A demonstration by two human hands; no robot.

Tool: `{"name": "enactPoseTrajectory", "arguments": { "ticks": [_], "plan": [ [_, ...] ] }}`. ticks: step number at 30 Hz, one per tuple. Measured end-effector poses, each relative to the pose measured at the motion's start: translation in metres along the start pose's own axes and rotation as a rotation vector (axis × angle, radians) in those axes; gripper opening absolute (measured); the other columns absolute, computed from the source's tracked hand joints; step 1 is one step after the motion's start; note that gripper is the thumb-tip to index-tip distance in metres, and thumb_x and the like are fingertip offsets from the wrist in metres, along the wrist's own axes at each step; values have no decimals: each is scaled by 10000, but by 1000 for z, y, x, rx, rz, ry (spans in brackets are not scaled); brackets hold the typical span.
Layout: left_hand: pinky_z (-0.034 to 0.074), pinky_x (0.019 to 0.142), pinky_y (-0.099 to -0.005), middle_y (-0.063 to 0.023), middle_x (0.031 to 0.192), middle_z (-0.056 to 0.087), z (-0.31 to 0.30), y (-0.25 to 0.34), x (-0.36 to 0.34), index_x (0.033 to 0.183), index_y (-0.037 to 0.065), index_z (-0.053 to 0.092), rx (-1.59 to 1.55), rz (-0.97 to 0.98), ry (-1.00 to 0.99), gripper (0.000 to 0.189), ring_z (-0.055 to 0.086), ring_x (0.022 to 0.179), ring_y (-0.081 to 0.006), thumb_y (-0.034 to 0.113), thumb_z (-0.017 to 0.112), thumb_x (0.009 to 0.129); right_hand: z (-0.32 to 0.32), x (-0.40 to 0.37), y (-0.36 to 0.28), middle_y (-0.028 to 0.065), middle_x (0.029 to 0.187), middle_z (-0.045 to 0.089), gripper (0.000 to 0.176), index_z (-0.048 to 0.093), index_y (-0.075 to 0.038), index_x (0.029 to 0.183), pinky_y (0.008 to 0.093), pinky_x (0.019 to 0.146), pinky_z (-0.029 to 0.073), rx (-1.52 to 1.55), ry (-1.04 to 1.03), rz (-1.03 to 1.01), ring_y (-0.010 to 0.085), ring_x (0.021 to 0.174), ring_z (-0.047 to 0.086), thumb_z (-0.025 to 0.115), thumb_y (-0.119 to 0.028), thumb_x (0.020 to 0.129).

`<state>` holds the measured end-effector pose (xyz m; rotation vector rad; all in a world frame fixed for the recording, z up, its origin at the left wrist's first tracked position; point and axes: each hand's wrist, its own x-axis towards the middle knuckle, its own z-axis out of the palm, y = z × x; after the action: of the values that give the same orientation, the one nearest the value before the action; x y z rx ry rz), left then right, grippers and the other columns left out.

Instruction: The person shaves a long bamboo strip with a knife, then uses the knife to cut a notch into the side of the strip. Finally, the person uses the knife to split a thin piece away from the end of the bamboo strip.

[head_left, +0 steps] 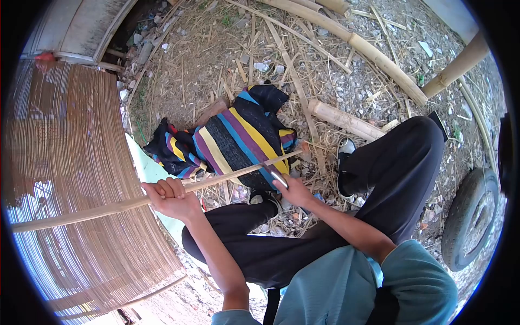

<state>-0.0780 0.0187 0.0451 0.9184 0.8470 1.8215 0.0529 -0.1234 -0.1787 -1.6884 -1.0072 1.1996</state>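
A long, pale bamboo strip (114, 207) runs from the left edge to the middle of the view. My left hand (169, 196) is closed around it. My right hand (292, 190) grips a knife (278, 176), whose blade touches the strip near its right end. Beneath that end lies a striped cloth (244, 138) in black, yellow, blue and purple, spread on the ground between my feet. The knife's handle is mostly hidden by my fingers.
A woven bamboo screen (81, 162) stands at the left. Thick bamboo poles (374, 53) and a cut bamboo piece (346, 120) lie beyond my knees. At the right is a tire (470, 219). Bamboo scraps and stones litter the ground.
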Motion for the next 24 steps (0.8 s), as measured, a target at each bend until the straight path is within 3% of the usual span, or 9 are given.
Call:
{"name": "enactPoseTrajectory", "arguments": {
  "ticks": [2,5,8,9,12,14,16,21,24],
  "plan": [
    [152,344,-229,50,482,156,2,1,-1,573,160,244,32,7,29,476,149,377,-61,315,477,957,5,5,14,276,833,617,493,585,6,1017,467,760,475,28,-33,18,448,824,602,483,-460,894],
    [152,343,-230,47,483,158,0,4,-1,572,158,248,36,5,54,474,150,377,-61,313,474,959,-4,14,36,262,815,619,495,610,13,961,454,742,480,-4,-8,205,420,797,614,483,-462,894],
    [149,342,-231,47,483,160,1,2,-1,574,155,258,23,-1,41,467,151,376,-59,309,473,960,-10,15,17,251,804,620,496,598,17,980,440,734,479,30,-63,285,401,797,619,483,-457,896],
    [147,342,-230,47,483,161,2,2,-1,577,153,263,29,11,29,463,152,375,-58,307,472,960,-12,8,4,245,802,622,493,588,15,1003,438,734,475,23,-49,164,399,808,618,480,-454,899],
    [141,342,-233,50,480,167,0,2,-1,589,152,269,41,12,36,451,148,376,-58,309,471,960,-6,5,3,221,813,628,484,588,14,996,421,759,472,69,-58,64,376,827,622,463,-446,913],
    [140,344,-233,50,480,169,-4,3,2,594,151,271,43,9,55,446,148,376,-58,308,472,960,3,17,39,210,802,634,494,587,17,992,416,712,482,9,0,90,374,776,628,461,-453,913],
    [139,345,-234,51,479,171,-4,2,2,599,151,273,36,0,65,441,148,377,-57,308,472,960,-7,25,54,237,808,625,489,575,13,964,444,735,470,-49,-44,323,394,817,623,468,-461,902],
    [143,346,-231,50,476,174,2,0,-1,605,149,281,21,4,15,434,148,376,-57,310,474,959,5,11,31,249,817,616,501,578,26,933,456,741,466,148,-1,191,400,821,616,470,-462,900],
    [145,347,-232,50,475,177,0,0,4,604,148,280,47,12,53,437,155,376,-57,314,481,955,6,15,45,239,796,615,489,577,22,932,451,728,474,6,40,121,398,797,617,475,-455,900]
  ]
}}
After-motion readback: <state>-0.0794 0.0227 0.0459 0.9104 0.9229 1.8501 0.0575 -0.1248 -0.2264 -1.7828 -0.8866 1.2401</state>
